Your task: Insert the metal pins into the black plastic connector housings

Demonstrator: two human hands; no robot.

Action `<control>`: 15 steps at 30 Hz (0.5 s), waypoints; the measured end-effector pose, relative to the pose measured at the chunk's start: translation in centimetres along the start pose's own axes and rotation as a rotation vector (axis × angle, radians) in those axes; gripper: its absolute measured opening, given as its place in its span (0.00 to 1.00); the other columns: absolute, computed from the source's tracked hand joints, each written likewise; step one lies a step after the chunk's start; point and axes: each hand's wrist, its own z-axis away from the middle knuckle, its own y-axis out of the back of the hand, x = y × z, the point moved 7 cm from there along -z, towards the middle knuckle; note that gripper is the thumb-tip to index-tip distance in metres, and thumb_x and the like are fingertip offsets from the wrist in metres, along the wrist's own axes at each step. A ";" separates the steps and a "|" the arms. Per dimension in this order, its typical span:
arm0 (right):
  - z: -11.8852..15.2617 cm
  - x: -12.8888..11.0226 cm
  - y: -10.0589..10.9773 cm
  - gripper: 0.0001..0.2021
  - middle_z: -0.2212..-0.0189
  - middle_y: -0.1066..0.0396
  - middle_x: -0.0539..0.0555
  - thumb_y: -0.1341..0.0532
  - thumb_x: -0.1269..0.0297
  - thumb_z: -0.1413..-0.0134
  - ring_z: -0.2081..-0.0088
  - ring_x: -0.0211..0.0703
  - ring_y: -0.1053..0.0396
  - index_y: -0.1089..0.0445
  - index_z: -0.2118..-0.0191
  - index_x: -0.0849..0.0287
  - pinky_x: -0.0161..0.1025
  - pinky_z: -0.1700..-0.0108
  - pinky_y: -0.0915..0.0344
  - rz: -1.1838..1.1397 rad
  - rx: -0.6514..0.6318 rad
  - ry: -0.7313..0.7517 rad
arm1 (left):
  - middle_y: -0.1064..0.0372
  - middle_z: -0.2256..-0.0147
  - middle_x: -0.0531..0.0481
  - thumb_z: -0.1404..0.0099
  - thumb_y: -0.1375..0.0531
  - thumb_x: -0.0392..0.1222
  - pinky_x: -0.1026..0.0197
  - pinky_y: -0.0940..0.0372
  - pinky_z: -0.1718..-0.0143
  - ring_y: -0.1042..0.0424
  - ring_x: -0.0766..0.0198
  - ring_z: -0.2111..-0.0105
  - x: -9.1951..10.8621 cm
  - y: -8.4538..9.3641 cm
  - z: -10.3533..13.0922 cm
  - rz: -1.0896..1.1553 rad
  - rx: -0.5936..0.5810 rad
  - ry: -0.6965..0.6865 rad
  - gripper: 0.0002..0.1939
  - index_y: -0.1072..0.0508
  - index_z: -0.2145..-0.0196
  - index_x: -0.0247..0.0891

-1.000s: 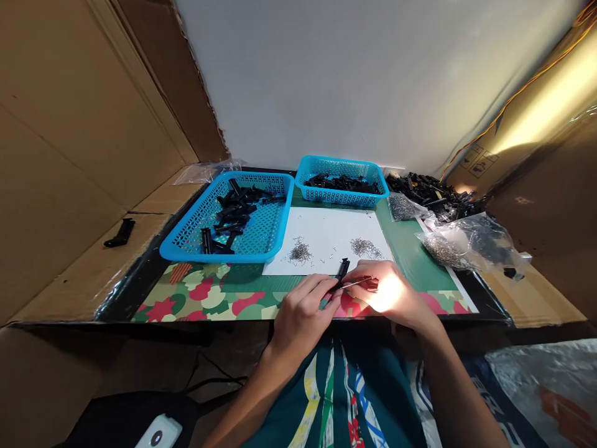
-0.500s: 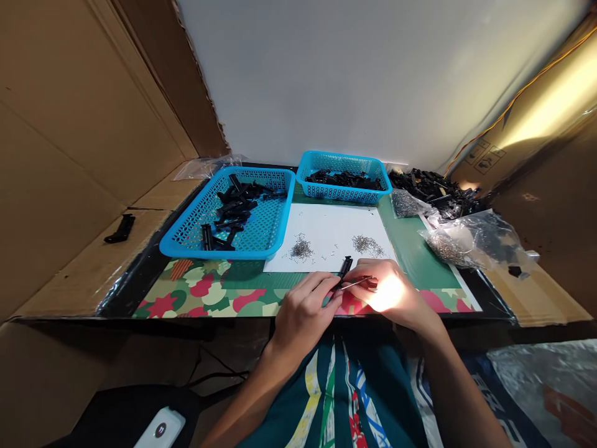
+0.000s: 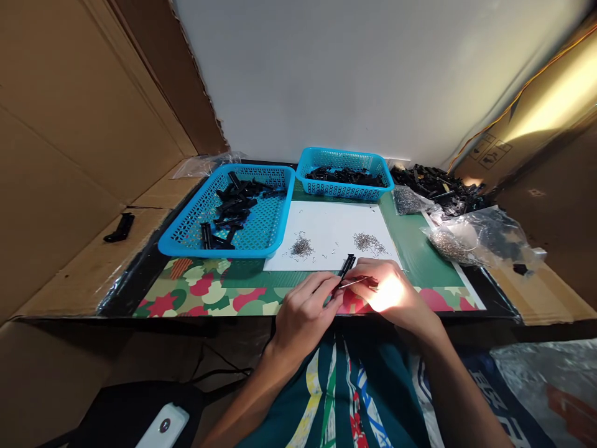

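Near the table's front edge, my left hand (image 3: 308,303) is closed around a slim black plastic part (image 3: 347,266), whose far end sticks up past the fingers. My right hand (image 3: 385,286) is closed on a thin metal tool like tweezers (image 3: 357,282); its pointed end meets the black part beside my left fingertips. Exactly what the tip touches is too small to make out. Beyond my hands, a white sheet (image 3: 333,218) carries two heaps of tiny bent wire pieces, a left heap (image 3: 302,246) and a right heap (image 3: 367,242).
A large blue basket (image 3: 278,239) holds black parts at left; a smaller blue basket (image 3: 345,191) stands behind the sheet. More black parts (image 3: 433,186) are piled at right, beside clear plastic bags (image 3: 480,236). One black part (image 3: 120,228) lies on cardboard at far left.
Both hands stay almost in place. The black part's upper end has shifted slightly to the right, and the metal tool's tip remains against it. The view has moved a little.
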 end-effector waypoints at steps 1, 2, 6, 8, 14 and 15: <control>0.0 0.1 0.0 0.10 0.67 0.22 0.49 0.38 0.75 0.36 0.65 0.38 0.25 0.19 0.62 0.56 0.34 0.63 0.34 -0.022 0.000 0.000 | 0.20 0.59 0.46 0.31 0.37 0.29 0.57 0.23 0.54 0.19 0.57 0.59 0.0 0.0 0.0 -0.001 0.002 0.008 0.09 0.23 0.55 0.36; 0.0 0.1 0.0 0.10 0.66 0.22 0.50 0.38 0.75 0.36 0.64 0.39 0.25 0.20 0.62 0.56 0.34 0.62 0.33 -0.038 0.002 0.002 | 0.20 0.59 0.46 0.31 0.37 0.29 0.57 0.23 0.55 0.19 0.57 0.60 -0.1 0.0 0.0 -0.001 0.004 0.015 0.09 0.23 0.55 0.36; 0.3 0.1 -0.2 0.08 0.65 0.21 0.50 0.36 0.74 0.38 0.64 0.40 0.24 0.20 0.60 0.56 0.34 0.62 0.31 -0.018 0.056 -0.021 | 0.20 0.58 0.45 0.31 0.37 0.29 0.57 0.22 0.54 0.18 0.56 0.59 -0.2 0.1 0.1 -0.002 0.030 0.017 0.10 0.23 0.53 0.36; 0.6 -0.1 -0.5 0.08 0.67 0.23 0.50 0.37 0.74 0.38 0.68 0.39 0.26 0.20 0.60 0.56 0.34 0.66 0.32 0.034 0.114 -0.016 | 0.20 0.57 0.45 0.31 0.37 0.28 0.58 0.22 0.54 0.18 0.57 0.58 -0.1 0.3 0.2 -0.003 0.064 0.005 0.11 0.23 0.52 0.36; 1.9 -1.9 -1.5 0.14 0.70 0.29 0.52 0.44 0.74 0.32 0.72 0.39 0.32 0.20 0.58 0.56 0.35 0.70 0.34 0.173 0.270 0.161 | 0.19 0.56 0.45 0.32 0.37 0.25 0.62 0.22 0.54 0.17 0.60 0.57 0.5 1.5 0.7 -0.027 0.169 -0.040 0.15 0.23 0.50 0.37; 2.0 -2.0 -1.4 0.14 0.70 0.29 0.52 0.44 0.74 0.32 0.72 0.39 0.32 0.20 0.58 0.56 0.36 0.70 0.34 0.173 0.284 0.176 | 0.19 0.56 0.46 0.31 0.36 0.25 0.63 0.22 0.55 0.17 0.61 0.57 0.7 1.6 0.6 -0.028 0.173 -0.037 0.15 0.23 0.50 0.37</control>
